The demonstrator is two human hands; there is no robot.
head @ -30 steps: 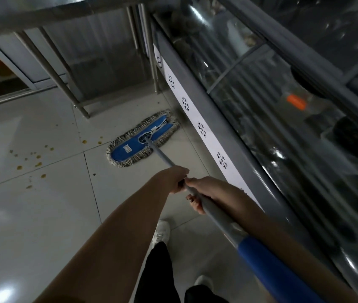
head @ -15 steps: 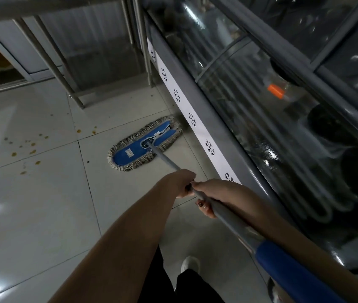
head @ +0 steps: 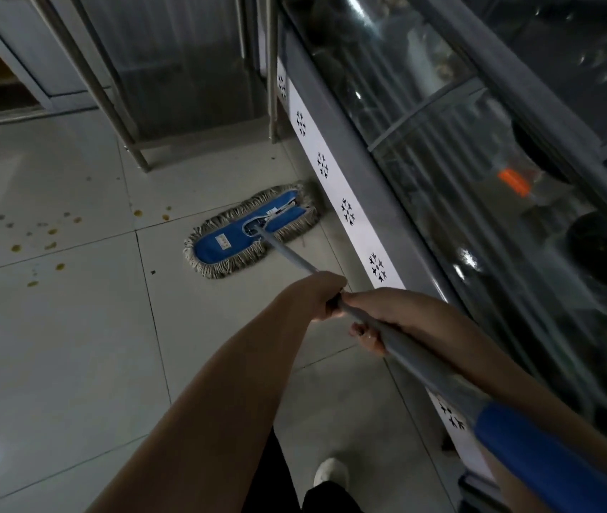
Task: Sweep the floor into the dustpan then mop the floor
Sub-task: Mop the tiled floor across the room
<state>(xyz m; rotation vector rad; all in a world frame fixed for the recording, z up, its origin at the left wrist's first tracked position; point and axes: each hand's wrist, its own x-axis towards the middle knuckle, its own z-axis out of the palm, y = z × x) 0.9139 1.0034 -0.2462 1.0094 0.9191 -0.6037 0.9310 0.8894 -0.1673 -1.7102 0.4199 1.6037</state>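
Observation:
A flat mop head (head: 242,235), blue with a grey fringe, lies on the white tiled floor (head: 53,346) against the base of a glass display counter. Its grey handle (head: 287,253) runs back toward me and ends in a blue grip (head: 539,460) at lower right. My left hand (head: 316,294) grips the handle further down the shaft. My right hand (head: 383,316) grips it just behind, fingers curled under the pole. Several brown-yellow spots (head: 50,231) dot the tiles to the left of the mop.
The glass display counter (head: 479,187) with a white snowflake strip (head: 348,212) runs along the right. Metal table legs (head: 109,94) and a steel panel stand at the back. My white shoe (head: 329,472) is on the floor below my arms.
The mop head has slid back toward me along the counter base, and the view has shifted with it. Both hands keep the same grip on the handle.

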